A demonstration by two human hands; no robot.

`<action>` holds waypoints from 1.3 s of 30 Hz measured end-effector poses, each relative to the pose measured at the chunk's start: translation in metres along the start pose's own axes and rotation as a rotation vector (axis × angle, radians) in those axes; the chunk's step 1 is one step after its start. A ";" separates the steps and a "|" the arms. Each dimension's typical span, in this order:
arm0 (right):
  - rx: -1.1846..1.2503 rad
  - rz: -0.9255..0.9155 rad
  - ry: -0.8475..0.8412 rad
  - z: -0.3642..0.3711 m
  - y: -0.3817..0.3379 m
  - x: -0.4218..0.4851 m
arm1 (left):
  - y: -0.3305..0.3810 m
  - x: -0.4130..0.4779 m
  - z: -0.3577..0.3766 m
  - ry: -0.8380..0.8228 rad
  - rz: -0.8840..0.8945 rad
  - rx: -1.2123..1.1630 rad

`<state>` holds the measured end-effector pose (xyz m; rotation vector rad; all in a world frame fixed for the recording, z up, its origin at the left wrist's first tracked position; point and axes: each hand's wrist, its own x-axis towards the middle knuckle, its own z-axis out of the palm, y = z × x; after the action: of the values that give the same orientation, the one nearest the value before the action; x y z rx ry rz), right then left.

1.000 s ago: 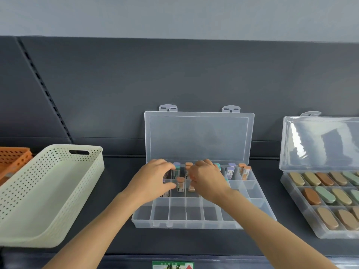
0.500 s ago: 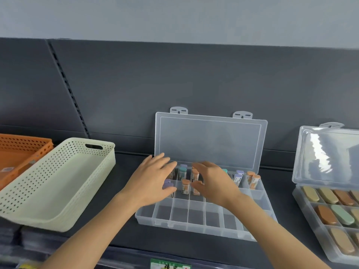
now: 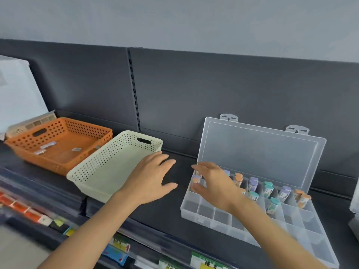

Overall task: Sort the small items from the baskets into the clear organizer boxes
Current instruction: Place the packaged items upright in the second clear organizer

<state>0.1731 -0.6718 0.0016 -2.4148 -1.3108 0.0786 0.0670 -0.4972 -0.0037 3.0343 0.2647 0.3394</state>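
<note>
So it's a dark grey shelf with a matching back panel. From the left there's an orange basket with holes in it, then a cream basket just beside it. The cream one covers the orange one's right corner, can't tell if it's actually leaning on it. Further right, past a bare stretch of shelf, sits a clear organizer box with its lid standing open toward the panel. There's a sliver of another clear box at the far right edge.
</note>
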 end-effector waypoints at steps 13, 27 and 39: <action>-0.005 -0.035 0.052 0.059 -0.161 0.077 | -0.174 -0.078 -0.050 0.050 -0.049 -0.004; -0.022 -0.116 0.041 0.090 -0.262 0.176 | -0.314 -0.105 -0.068 0.054 -0.174 -0.062; 0.088 -0.094 0.032 0.115 -0.254 0.274 | -0.384 -0.015 -0.046 -0.101 -0.085 -0.099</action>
<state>0.0982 -0.2889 0.0244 -2.2693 -1.3750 0.0700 -0.0197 -0.1203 0.0019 2.9207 0.3575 0.1873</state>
